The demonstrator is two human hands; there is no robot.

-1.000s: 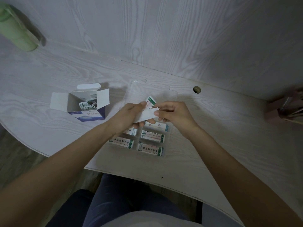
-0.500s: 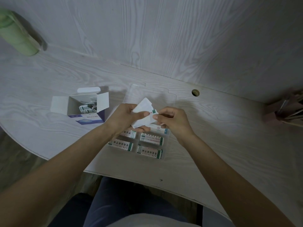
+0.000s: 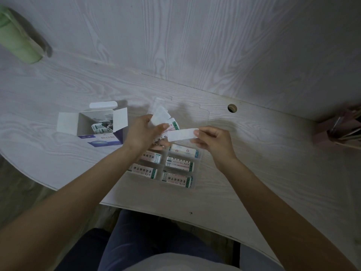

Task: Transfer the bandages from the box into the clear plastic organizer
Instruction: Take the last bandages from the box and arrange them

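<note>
An open white and blue bandage box [image 3: 101,128] stands on the desk at the left, with several wrapped bandages inside. The clear plastic organizer [image 3: 198,167] lies in front of me, and bandages fill its compartments. My left hand [image 3: 144,133] holds a small stack of bandages [image 3: 166,122] just above the organizer's far left part. To the right, my right hand [image 3: 213,139] pinches a single white bandage strip [image 3: 180,134] by its end, a short gap from the stack.
The organizer's clear lid [image 3: 183,112] lies open on the desk behind it. A green cup [image 3: 17,45] stands at the far left. A pink holder with sticks [image 3: 340,130] is at the right edge. A round cable hole [image 3: 232,108] is behind the organizer.
My right hand has drawn one white strip off the stack and moved it rightward. My left hand still holds the remaining bandages and has shifted a little left.
</note>
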